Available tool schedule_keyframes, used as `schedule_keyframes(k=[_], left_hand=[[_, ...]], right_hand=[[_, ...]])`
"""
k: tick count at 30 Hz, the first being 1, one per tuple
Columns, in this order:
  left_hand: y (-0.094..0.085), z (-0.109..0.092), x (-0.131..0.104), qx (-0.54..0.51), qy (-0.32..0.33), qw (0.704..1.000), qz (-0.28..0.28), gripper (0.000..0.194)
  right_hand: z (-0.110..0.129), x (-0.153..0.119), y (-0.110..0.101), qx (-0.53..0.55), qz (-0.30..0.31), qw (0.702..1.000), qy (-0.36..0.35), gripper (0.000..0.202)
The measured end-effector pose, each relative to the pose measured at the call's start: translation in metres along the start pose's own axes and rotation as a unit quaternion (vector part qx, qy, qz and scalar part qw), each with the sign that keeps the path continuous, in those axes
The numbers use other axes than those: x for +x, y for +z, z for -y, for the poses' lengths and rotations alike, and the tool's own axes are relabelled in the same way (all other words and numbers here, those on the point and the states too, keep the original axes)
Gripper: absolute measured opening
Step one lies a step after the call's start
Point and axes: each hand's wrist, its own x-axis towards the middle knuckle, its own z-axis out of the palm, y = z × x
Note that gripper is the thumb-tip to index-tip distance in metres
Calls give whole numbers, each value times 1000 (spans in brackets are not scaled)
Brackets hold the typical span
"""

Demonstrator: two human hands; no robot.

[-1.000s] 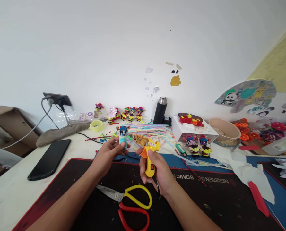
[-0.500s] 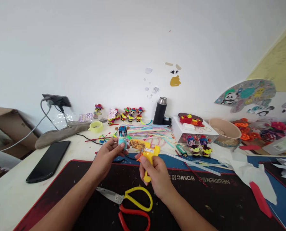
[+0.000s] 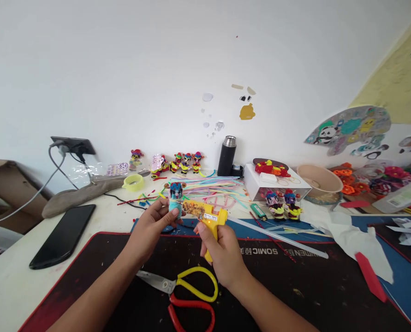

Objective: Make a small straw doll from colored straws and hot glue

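Between the thumb and fingers of my left hand point(image 3: 154, 224) is a small figure point(image 3: 175, 196) with a blue headdress and a light-blue body, held upright. My right hand point(image 3: 221, 244) is wrapped round the handle of a yellow glue gun point(image 3: 212, 220). The gun points left, and its nozzle meets or nearly meets the figure's body; contact is too small to tell. A clear glue stick point(image 3: 277, 237) reaches out to the right behind the gun. Below both hands, scissors with yellow and red handles point(image 3: 194, 285) lie on the dark mat point(image 3: 281, 295).
A black phone point(image 3: 63, 236) lies at the left. Several finished figures point(image 3: 186, 163) stand by the wall, near a black flask point(image 3: 227, 157) and scattered colourful strips point(image 3: 212, 184). Two more figures point(image 3: 283, 205) stand before a white box point(image 3: 277, 182). White paper point(image 3: 360, 242) is at the right.
The glue gun's nozzle has come closer to the figure. The glue stick behind the gun has shifted with it. The whole view has shifted slightly.
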Motion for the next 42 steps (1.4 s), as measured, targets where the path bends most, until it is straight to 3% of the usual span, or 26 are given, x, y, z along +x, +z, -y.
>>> schedule_keyframes(k=[6,42], left_hand=[[1,-2,-2,12,0,1000,1,42],[3,-2,-3,7,-16,1000,-10,47]], right_hand=[[7,-2,0,-31,-3,999,-36,64],[12,-2,0,-47,-20,998,-45,60]])
